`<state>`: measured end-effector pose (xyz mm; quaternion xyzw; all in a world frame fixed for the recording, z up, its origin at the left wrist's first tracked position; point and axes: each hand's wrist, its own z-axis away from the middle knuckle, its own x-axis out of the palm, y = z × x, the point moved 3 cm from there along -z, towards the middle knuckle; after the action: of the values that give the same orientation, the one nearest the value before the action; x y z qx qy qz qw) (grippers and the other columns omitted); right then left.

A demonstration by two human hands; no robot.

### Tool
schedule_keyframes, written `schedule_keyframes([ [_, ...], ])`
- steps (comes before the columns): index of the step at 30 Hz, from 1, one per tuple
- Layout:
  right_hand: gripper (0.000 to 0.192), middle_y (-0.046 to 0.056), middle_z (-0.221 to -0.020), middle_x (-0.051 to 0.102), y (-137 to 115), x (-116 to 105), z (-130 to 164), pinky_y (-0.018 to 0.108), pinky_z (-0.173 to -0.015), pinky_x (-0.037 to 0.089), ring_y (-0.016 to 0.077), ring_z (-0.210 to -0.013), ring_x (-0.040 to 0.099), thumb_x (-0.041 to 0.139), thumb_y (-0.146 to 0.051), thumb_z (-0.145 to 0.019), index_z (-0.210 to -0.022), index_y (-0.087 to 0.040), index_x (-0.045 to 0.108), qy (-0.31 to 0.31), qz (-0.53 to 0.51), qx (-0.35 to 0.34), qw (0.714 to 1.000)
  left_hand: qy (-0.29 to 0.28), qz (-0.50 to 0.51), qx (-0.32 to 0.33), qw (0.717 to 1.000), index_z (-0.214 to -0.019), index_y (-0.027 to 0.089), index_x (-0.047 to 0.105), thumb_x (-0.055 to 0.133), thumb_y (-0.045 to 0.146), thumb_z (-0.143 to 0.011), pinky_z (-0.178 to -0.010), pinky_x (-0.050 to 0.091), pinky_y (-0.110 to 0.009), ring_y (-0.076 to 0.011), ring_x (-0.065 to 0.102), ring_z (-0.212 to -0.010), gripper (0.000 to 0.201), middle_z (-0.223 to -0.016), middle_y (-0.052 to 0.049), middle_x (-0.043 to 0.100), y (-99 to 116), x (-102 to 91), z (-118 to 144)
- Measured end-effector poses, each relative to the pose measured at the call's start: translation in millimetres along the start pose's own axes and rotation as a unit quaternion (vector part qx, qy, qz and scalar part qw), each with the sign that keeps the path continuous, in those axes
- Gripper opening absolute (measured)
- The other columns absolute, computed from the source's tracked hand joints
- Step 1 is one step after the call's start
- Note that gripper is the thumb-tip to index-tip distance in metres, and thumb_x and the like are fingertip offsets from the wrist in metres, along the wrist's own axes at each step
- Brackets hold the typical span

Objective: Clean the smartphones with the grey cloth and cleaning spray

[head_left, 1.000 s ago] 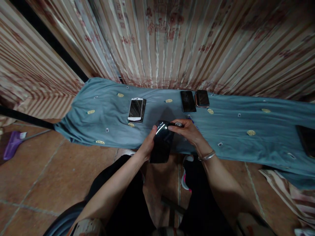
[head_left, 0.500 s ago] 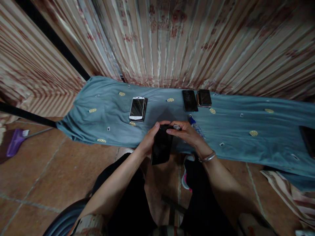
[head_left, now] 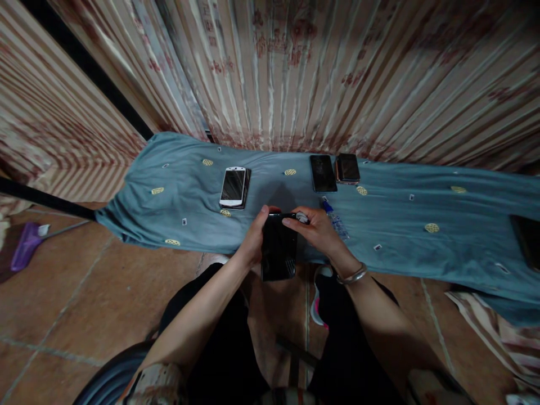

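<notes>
My left hand [head_left: 254,239] is closed round the left edge of a black smartphone [head_left: 278,253], held over the front edge of the cloth-covered surface. The phone's dark face is toward me, with a light reflection near its lower right corner. My right hand [head_left: 316,228] is at the phone's top right, pinching a small crumpled greyish-white cloth [head_left: 302,217]; its exact kind is hard to make out. One right finger lies across the upper part of the phone. Just beyond the right hand, a clear bottle with a blue top [head_left: 335,219] lies on the fabric.
A white-framed phone [head_left: 233,187] lies on a darker one at left. Behind the bottle are a black phone [head_left: 323,173] and a small stack of phones [head_left: 348,167]. Another dark device [head_left: 527,239] lies far right on the blue-green fabric [head_left: 400,208]. Pleated curtains [head_left: 278,84] hang behind.
The black phone has turned from a slight slant to nearly upright in my view, and its top edge now shows. My left fingers no longer show over its top edge.
</notes>
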<state>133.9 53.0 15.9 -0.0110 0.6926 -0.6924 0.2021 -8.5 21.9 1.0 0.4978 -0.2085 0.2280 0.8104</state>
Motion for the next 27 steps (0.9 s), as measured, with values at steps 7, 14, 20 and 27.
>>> schedule_keyframes([
  [7,0.034,-0.005,-0.061,0.052,2,-5,6,0.022,-0.053,0.031,0.0096,-0.057,0.043,0.074,-0.051,-0.068,-0.073,-0.019,0.065,-0.036,-0.051,0.019,0.998,-0.065,-0.072,0.086,0.992,-0.066,0.017,0.067,0.072,0.055,-0.069,-0.078,0.048,-0.026,-0.0185,0.064,-0.089,0.039,-0.095,-0.005,0.071,14,0.8,-4],
  [14,0.037,-0.006,-0.060,0.052,2,-8,12,0.022,-0.052,0.032,0.0085,-0.055,0.043,0.079,-0.052,-0.062,-0.071,-0.018,0.065,-0.036,-0.158,0.067,0.984,-0.066,-0.071,0.075,0.992,-0.061,0.015,0.071,0.082,0.033,-0.056,-0.077,0.045,-0.026,-0.0149,0.062,-0.077,0.022,-0.077,-0.003,0.071,19,4.8,-3],
  [20,0.038,-0.007,-0.057,0.051,3,-4,12,0.020,-0.048,0.030,0.0074,-0.053,0.042,0.083,-0.050,-0.055,-0.064,-0.019,0.062,-0.019,-0.199,0.106,0.974,-0.022,-0.014,0.021,0.999,-0.062,0.013,0.070,0.083,0.028,-0.053,-0.061,0.045,-0.024,-0.0117,0.060,-0.060,0.022,-0.065,-0.002,0.068,7,9.0,-9],
  [27,0.047,-0.008,-0.053,0.051,15,-30,3,0.019,-0.036,0.023,0.0054,-0.043,0.039,0.087,-0.054,-0.044,-0.064,-0.020,0.061,0.147,-0.248,0.142,0.947,0.012,0.080,0.069,0.994,-0.052,0.017,0.051,0.076,0.031,-0.073,-0.065,0.050,-0.023,-0.0073,0.055,-0.052,0.036,-0.051,0.005,0.053,22,4.7,-19],
])
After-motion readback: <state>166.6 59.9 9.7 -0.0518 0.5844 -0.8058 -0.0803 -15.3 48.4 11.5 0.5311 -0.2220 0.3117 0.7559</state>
